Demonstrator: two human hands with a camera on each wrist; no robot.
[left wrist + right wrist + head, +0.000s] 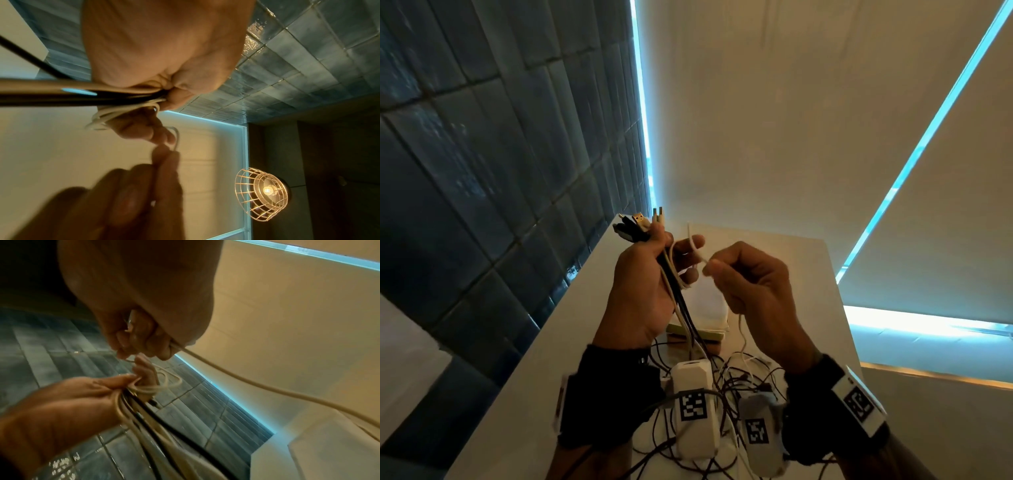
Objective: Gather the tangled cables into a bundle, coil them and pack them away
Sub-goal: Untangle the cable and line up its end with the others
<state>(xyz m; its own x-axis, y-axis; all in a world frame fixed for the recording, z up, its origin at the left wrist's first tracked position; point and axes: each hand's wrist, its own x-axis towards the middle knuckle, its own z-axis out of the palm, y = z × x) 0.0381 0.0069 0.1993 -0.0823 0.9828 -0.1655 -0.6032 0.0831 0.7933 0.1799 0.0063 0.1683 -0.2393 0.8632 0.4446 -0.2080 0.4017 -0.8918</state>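
Observation:
My left hand grips a bundle of black and white cables upright above the table, their USB plug ends sticking out above the thumb. A thin white cable loops around the left fingers. My right hand pinches that white cable just right of the left fingers; its tail hangs to the table. In the left wrist view the bundle passes under the palm. In the right wrist view the white cable runs out from the right fingers.
A tangle of thin dark cables lies on the white table under my wrists. A white pouch rests on flat packets behind my hands. A dark tiled wall is to the left, a caged lamp beyond.

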